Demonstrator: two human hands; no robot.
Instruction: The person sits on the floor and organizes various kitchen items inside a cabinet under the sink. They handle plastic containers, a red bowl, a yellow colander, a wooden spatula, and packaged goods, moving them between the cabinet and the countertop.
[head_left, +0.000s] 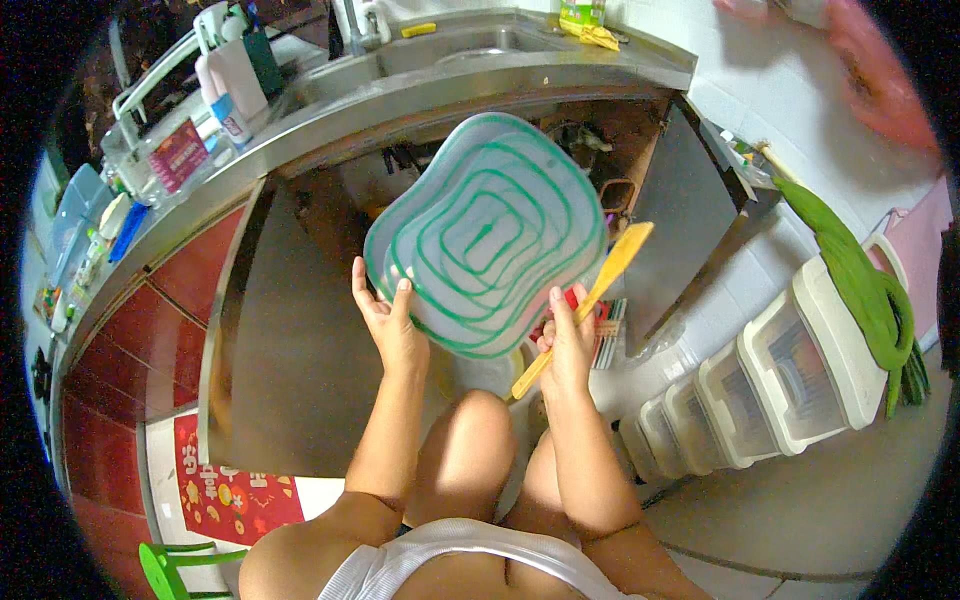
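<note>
A translucent white plastic cutting mat (491, 232) with green wavy ring lines is held up before the cupboard opening. My left hand (394, 322) grips its lower left edge, thumb on top. At the lower right edge, my right hand (566, 337) pinches the mat with the thumb. That same hand also holds a yellow wooden spatula (619, 259), slanting up to the right across the palm. Just behind the right hand are a red item and a bundle of striped sticks (611, 330), partly hidden. A pale round container (487, 371) shows below the mat, between my arms.
Open cupboard doors flank me, the left (300, 337) and the right (682, 202). Above runs the counter edge with a steel sink (487, 45). A white drawer stack (787, 367) stands at right, green vegetables (847, 262) on top. A green stool (161, 570) is at lower left.
</note>
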